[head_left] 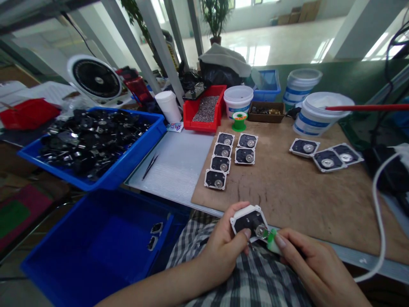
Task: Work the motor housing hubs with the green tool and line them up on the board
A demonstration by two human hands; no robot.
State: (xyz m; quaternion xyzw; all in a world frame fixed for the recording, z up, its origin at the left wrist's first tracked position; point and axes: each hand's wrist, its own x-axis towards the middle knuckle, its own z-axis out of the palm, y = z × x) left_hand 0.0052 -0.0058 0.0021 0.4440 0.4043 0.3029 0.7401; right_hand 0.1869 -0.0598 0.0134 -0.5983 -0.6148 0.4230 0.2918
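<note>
My left hand [220, 251] grips a white-framed black octagonal module [249, 219] with a round metal centre, close above my lap. My right hand [315, 266] holds a green-and-white object [273, 243] against the module's metal centre; its exact kind is unclear, and my fingers hide part of it. Beyond my hands, several similar modules [220, 164] lie in two columns on the brown work board [287, 200]. Several more modules [328, 160] lie at the board's right side.
A blue crate [118, 172] heaped with black parts stands left, above an emptier blue crate [96, 256]. Tweezers [150, 166] lie on a white corrugated sheet [174, 170]. A red tray [201, 126], white buckets [315, 115], and a white cable [378, 221] surround the board.
</note>
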